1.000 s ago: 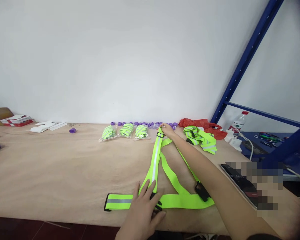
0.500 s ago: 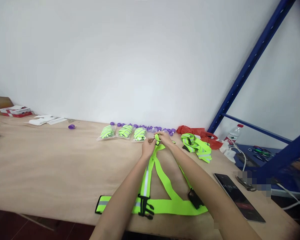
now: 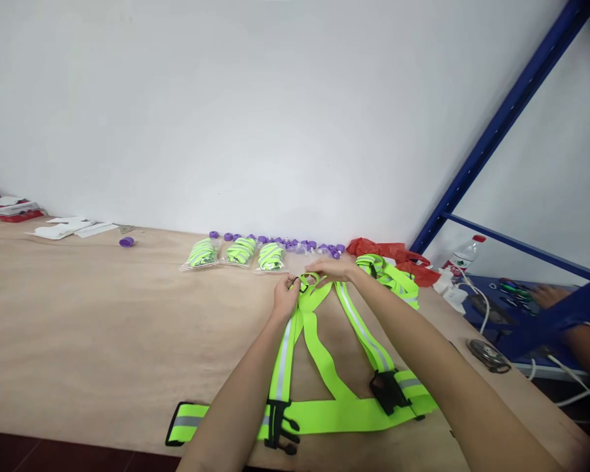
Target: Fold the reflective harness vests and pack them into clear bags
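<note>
A neon-yellow reflective vest of elastic straps (image 3: pixel 319 416) with grey stripes lies spread on the table before me. My left hand (image 3: pixel 286 298) pinches its upper end by a small black slider buckle (image 3: pixel 302 286). My right hand (image 3: pixel 332 267) holds the looped strap end beside it, its fingertips bent over the strap. Nearer me on the vest are a black side-release buckle prong (image 3: pixel 281 425) on the left and a black buckle (image 3: pixel 389 392) on the right. My forearms cover parts of the waist strap.
Several bagged vests (image 3: pixel 240 250) and purple caps (image 3: pixel 295 245) line the wall side. Another vest (image 3: pixel 391 278) lies by a red plastic bag (image 3: pixel 388 250) on the right. Beyond are a bottle (image 3: pixel 465 254), a tape measure (image 3: pixel 488 354), a blue rack post (image 3: pixel 496 131) and another person's hand (image 3: pixel 548 296).
The right shoulder strap now lies spread outward, its grey stripe showing. My right hand has flattened over the strap loop. The view has shifted slightly, and my right forearm now hides the phone.
</note>
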Motion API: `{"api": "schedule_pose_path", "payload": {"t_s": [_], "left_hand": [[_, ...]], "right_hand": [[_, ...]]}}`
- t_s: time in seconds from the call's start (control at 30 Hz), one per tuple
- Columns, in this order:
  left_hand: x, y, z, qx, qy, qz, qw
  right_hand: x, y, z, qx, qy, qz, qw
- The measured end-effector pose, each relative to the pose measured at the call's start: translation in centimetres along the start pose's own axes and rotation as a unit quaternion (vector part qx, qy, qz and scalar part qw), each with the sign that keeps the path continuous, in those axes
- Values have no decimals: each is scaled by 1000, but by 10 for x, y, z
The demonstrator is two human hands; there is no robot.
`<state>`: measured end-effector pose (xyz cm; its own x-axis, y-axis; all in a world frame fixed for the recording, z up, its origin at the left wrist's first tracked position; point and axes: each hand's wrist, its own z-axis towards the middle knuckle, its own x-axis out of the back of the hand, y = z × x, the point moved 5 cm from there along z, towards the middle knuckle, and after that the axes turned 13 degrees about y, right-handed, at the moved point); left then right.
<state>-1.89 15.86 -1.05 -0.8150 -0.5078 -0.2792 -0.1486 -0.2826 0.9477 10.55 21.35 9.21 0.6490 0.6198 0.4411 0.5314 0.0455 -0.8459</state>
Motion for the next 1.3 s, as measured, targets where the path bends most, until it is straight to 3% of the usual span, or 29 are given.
{"api": "schedule_pose_path", "payload": {"t_s": [0.13,0.27,0.5,0.67,0.77,0.9,1.0,1.1,1.17,1.3], "left_hand": [[1,4,-2,13,-1,-30,999],[2,8,-5,33,-4,-49,998],[15,10,1,66,22,-96,993],[13,18,4,79,15,-168,983],[9,27,5,83,-6,-200,976],[4,37,7,93,-46,-211,972],[2,42,7,101,-73,-207,970],[2,48,7,99,-92,-201,970],[2,49,8,94,-98,-189,973],[2,42,12,72,-77,-133,986]], "right_hand": [[4,-9,0,-1,-23,-75,997],[9,-18,1,36,15,-174,984],[21,-41,-12,144,210,-325,911],[12,-36,-16,137,319,-350,870],[-3,-25,-9,117,334,-320,879],[-19,-16,-8,123,300,-260,910],[-20,-13,-32,150,287,-228,918],[-26,-1,-75,171,286,-211,919],[-41,14,-110,176,283,-213,919],[-92,52,-174,190,257,-244,915]]}}
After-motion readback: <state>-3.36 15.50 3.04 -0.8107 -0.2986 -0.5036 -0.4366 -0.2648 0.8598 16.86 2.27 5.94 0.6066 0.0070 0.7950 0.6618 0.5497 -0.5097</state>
